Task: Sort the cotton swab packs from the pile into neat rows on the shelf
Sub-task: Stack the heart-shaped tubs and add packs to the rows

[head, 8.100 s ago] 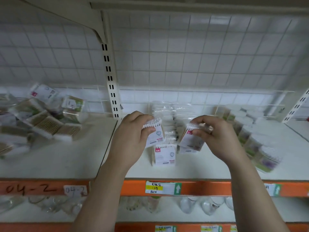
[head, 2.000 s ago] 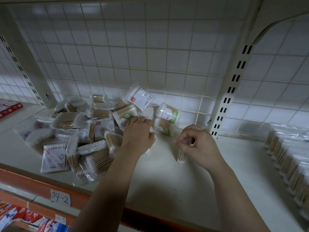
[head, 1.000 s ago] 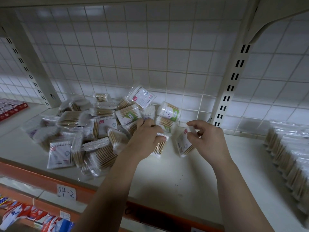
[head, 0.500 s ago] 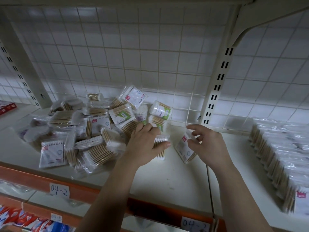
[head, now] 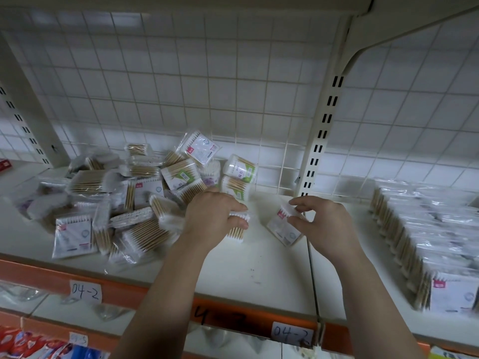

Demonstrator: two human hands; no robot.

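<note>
A white shelf (head: 248,270) backed by wire grid fills the frame, with an orange front rail (head: 160,294) along its lower edge carrying handwritten "04-2" labels. At the left and centre left lies the pile (head: 124,203) of cotton swab packs, heaped at all angles against the grid, some flat, some on edge, so nothing there is yet in order. Just right of the heap, the left hand (head: 215,216) is closed over a swab pack (head: 237,229), fingers curled on top with the white tips and wooden sticks showing beneath, apparently lifting it off the pile's edge. Near it, at centre right, the right hand (head: 318,224) pinches a second pack (head: 283,226) by its upper corner between thumb and fingertips, tilting it upright, probably to square it before carrying. At the far right edge of the frame stand the finished rows (head: 414,234), packs on edge and tightly abutting, where both packs likely belong.
</note>
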